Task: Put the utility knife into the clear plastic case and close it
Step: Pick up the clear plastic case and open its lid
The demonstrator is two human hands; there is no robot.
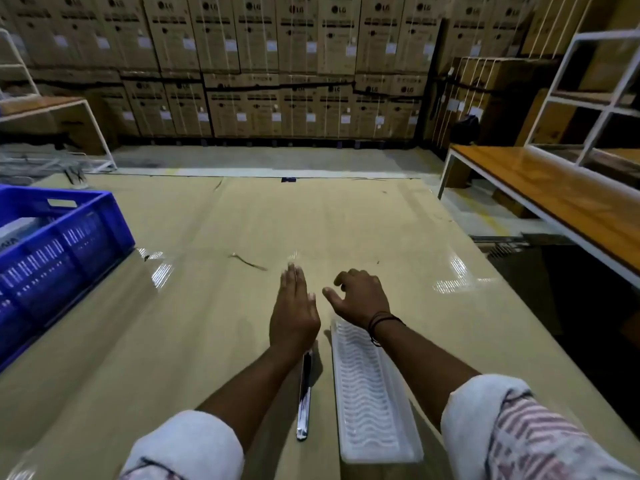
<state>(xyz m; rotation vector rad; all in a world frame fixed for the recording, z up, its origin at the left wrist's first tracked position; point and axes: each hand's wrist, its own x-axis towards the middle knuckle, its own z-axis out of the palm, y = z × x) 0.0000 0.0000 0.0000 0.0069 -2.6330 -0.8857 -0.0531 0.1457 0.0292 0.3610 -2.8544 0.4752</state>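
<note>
Near the table's point(207, 306) closer edge, at about 6 o'clock, two long narrow things lie side by side on smooth tan cardboard sheeting with glossy tape patches: a slim utility knife with a dark body and silvery metal end point(304, 396), and just to its right, apart from it, an oblong clear plastic case with a wavy ribbed surface and rounded corners point(372, 396). Whether the case is open or shut cannot be told. Both hands hover over the far ends of these things and hold nothing. At 11 o'clock from the knife, the left hand point(294, 313) is flat, fingers straight and together, its wrist covering the knife's far tip. At 12 o'clock from the case, the right hand point(360, 296) is loosely curled, thumb spread, with dark cord bands at the wrist; its forearm crosses the case's far right corner. Rolled pale sleeves show at the bottom. At 9 o'clock sits a blue slotted plastic crate point(59, 244), well apart from the knife. Bare cardboard stretches wide toward 12 o'clock, ending at a straight far edge; the table's right edge runs diagonally at 3 o'clock, beyond it an orange wooden bench with white metal frame point(554, 188).
</note>
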